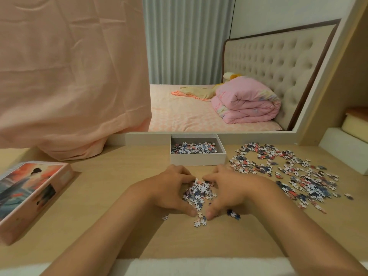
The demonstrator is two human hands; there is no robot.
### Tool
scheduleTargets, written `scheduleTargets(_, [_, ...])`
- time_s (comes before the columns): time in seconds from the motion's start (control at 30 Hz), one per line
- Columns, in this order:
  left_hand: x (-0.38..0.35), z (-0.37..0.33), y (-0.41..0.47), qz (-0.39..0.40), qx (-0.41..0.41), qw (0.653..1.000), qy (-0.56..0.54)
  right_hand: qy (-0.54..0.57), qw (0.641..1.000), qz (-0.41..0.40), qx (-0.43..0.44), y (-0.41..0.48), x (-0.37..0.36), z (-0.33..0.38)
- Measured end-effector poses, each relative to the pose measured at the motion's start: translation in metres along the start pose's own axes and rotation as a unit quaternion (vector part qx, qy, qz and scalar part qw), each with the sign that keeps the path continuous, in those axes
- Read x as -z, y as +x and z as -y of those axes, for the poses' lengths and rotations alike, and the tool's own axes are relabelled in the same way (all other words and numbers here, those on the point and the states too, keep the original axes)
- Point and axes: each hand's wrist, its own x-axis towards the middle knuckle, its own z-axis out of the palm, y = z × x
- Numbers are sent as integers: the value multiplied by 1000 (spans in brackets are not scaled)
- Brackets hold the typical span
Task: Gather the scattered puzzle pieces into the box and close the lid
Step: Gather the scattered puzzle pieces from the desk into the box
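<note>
Obs: left hand and right hand, curled inward, cup a puzzle-piece heap; box open at 12 o'clock. Risk: lifting sheds pieces through the thumb gap; strays lie at 6 o'clock.

I can read no words, numbers or brand marks anywhere. The lid, lying on the surface to my left, carries a painted figure and a small dark patch near its corner. If there is print on it, it is too blurred for me to make out.
</note>
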Motion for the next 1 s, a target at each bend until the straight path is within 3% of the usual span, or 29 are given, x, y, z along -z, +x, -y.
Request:
scheduleTargets(0.2, [1,1,3,-31,-25,999,-21,53,996,-66,42,7,-5,8])
scheduleTargets(0.33, [6,2,-2,0,40,999,-7,29,998,-61,4,7,-6,7])
scheduleTargets(0.43, [5,-2,-3,15,45,998,34,14,999,-51,-11,7,-8,8])
scheduleTargets(0.63, [3,-4,-1,-17,15,1000,0,97,988,-111,43,11,-11,14])
scheduleTargets(1.0, [1,-1,3,-78,26,995,-62,179,972,-149,20,19,-16,17])
